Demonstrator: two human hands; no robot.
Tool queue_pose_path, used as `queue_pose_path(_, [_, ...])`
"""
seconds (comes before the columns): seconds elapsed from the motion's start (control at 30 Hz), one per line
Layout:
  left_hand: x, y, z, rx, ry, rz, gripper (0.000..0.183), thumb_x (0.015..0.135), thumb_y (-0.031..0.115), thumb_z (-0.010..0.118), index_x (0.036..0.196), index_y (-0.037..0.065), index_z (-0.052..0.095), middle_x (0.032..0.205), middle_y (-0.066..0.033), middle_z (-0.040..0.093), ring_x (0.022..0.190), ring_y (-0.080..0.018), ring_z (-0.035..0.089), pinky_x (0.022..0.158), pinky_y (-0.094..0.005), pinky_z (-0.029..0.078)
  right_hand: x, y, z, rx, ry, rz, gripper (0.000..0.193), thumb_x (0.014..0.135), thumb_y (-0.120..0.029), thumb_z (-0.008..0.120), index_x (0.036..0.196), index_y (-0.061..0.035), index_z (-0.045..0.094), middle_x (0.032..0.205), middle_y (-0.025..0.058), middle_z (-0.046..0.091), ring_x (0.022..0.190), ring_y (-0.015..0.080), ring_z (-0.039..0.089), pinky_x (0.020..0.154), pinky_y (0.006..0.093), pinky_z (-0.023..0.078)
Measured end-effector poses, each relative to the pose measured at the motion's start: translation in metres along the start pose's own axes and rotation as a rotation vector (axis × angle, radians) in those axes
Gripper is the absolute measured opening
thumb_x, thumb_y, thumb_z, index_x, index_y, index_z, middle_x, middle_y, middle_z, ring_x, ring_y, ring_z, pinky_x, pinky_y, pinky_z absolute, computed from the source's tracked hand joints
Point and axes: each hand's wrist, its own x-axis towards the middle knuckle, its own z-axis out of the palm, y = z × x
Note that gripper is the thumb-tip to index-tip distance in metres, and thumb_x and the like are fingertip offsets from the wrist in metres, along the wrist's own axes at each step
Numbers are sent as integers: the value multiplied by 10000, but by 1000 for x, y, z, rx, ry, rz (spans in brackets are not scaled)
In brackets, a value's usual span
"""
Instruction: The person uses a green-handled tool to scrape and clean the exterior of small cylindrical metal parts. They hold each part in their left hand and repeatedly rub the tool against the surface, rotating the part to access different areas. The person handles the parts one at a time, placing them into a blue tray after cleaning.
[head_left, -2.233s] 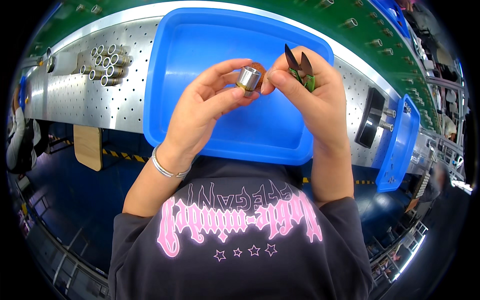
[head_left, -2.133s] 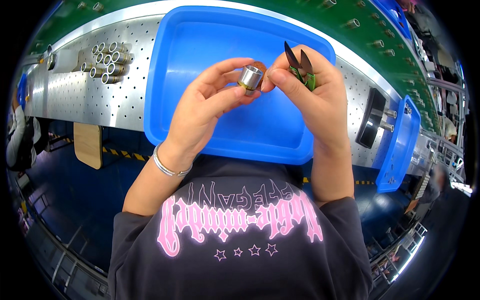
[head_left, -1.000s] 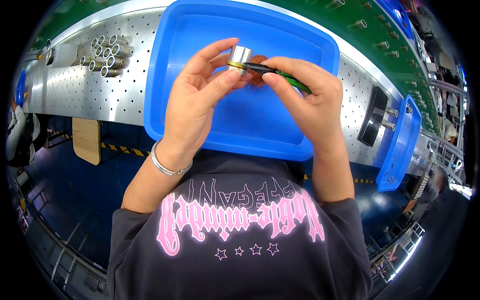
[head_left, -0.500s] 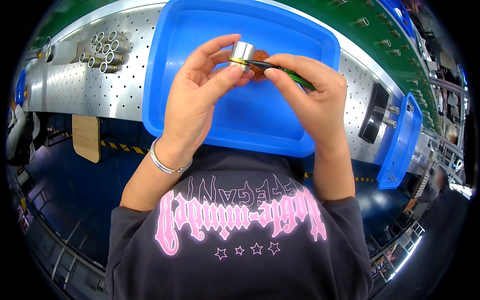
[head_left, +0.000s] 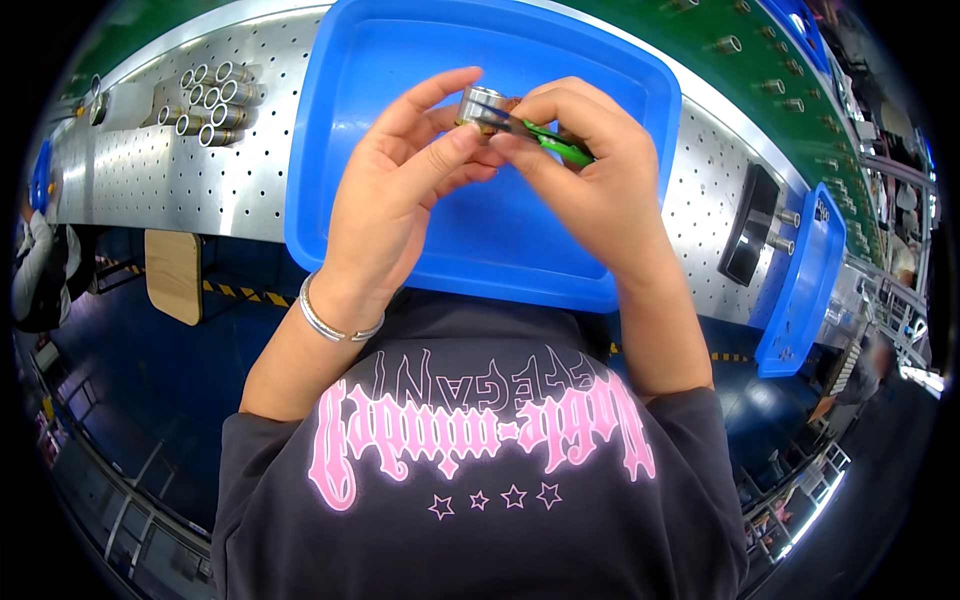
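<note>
My left hand (head_left: 400, 180) is closed round a short shiny metal cylinder (head_left: 480, 105), holding it between thumb and fingers over the blue tray (head_left: 420, 270). The open end of the cylinder is tilted into view. In my right hand (head_left: 600, 165) is a slim tool with green handles and black pointed jaws (head_left: 550, 142); it could be pliers or snips, and I cannot tell which. Its dark tips lie at the cylinder's open end. Behind my right fingers, a reddish-brown coarse clump (head_left: 512, 103) in the tray is mostly hidden.
Several metal sleeves (head_left: 215, 105) lie on the perforated metal bench (head_left: 270, 190) at left. To the right are a black flat object (head_left: 748, 225), metal sleeves (head_left: 785, 243) and a second blue tray (head_left: 800, 320). More metal parts (head_left: 728, 44) stand on the green surface beyond.
The cylinder has tilted so its open end shows. My right hand has moved left and turned the tool, bringing its tips from the yellowish band on the side to the open end.
</note>
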Motion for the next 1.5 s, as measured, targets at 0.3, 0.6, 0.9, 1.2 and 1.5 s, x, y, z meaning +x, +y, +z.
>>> queue_pose_path(0.3, [3,-2,2,-61,-11,-30,410,925,153,490,1298,1,414,1083,-118,587,942,-182,617,854,-284,503,1,1,-3,51,49,-16,68,822,18,604,884,11,577,939,81,641,695,92,591,595,186,451])
queue_pose_path(0.6, [2,-4,4,-75,-11,-17,393,877,34,544,1256,-8,451,1072,-148,603,933,-183,628,854,-272,488,-1,6,0,89,46,18,87,828,30,579,911,11,561,876,93,645,732,141,637,643,232,499])
queue_pose_path(0.9, [2,-4,5,55,-61,21,430,867,12,549,1277,-40,429,1093,-142,594,928,-170,623,829,-271,502,-3,5,3,132,146,-16,141,751,6,652,863,-46,583,759,57,632,659,153,619,562,248,469])
queue_pose_path(1.2, [-3,-8,5,168,-74,96,383,892,25,500,1267,-38,455,1119,-139,592,939,-166,621,837,-270,508,-5,3,1,97,155,-63,146,746,4,659,860,-42,581,758,61,627,658,162,618,563,247,468])
queue_pose_path(1.5, [-4,-8,4,172,-113,115,371,899,39,485,1262,-35,466,1122,-146,593,941,-174,620,835,-282,509,-5,0,-5,60,195,-69,145,734,23,664,850,-29,595,785,52,631,602,134,571,524,231,433])
